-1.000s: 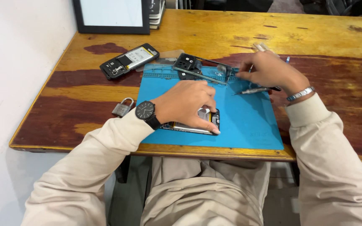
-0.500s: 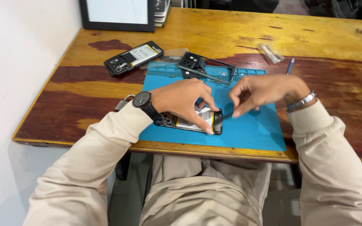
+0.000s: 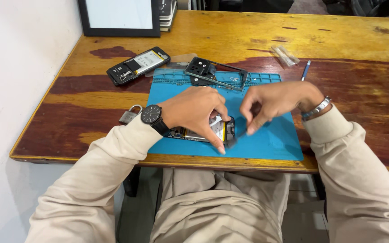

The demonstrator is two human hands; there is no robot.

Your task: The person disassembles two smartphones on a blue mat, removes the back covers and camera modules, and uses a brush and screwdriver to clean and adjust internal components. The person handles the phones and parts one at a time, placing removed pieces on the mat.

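My left hand (image 3: 194, 110), with a black wristwatch, presses down on an opened phone (image 3: 220, 130) lying on the blue work mat (image 3: 275, 139) near the table's front edge. The palm hides most of the phone; only its right end shows. My right hand (image 3: 278, 101), wearing a metal bracelet, pinches a thin dark tool (image 3: 241, 133) whose tip sits at the phone's right end. The two hands are close together, almost touching.
A second opened phone (image 3: 138, 66) lies left of the mat's far corner. A black phone frame (image 3: 217, 73) rests on the mat's far edge. A padlock (image 3: 129, 115) sits left of the mat, a blue pen (image 3: 305, 70) and small plastic bag (image 3: 284, 55) to the right. A framed board (image 3: 118, 20) stands at the back.
My right hand has come from the mat's far right edge down to the phone's right end, carrying the tool. The left hand has stayed on the phone.
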